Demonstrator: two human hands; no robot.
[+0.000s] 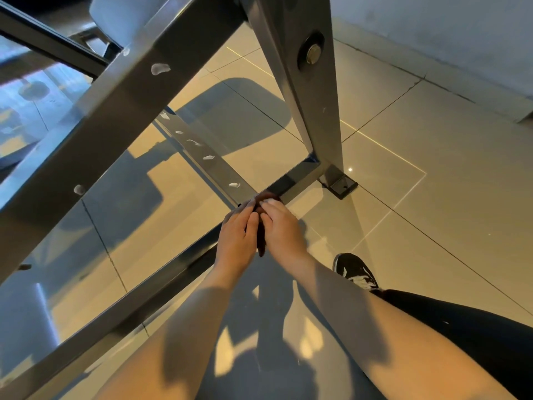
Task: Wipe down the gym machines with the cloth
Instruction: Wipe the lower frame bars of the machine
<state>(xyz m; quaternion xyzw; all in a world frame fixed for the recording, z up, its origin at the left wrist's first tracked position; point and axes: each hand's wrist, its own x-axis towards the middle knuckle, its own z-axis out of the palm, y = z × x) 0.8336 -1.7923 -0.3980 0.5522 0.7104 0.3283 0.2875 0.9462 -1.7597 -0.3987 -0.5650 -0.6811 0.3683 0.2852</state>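
Both hands are low over the tiled floor (403,197), pressed side by side at the spot where two bars of the gym machine's dark metal frame (121,111) meet. The cloth (261,238) – dark, brownish, mostly hidden – is bunched between them; a strip shows in the gap between the palms and a little more at the fingertips, lying on the low floor bar (291,180). The left hand (238,235) curls its fingers round the cloth's left side, and the right hand (281,229) closes over it from the other side, knuckles up. A flat cross bar (202,151) with white smudges runs up and left from the hands. The floor bar ends at an upright post (317,90) carrying a large bolt (311,51). A black shoe (356,271) stands just right of the right forearm.
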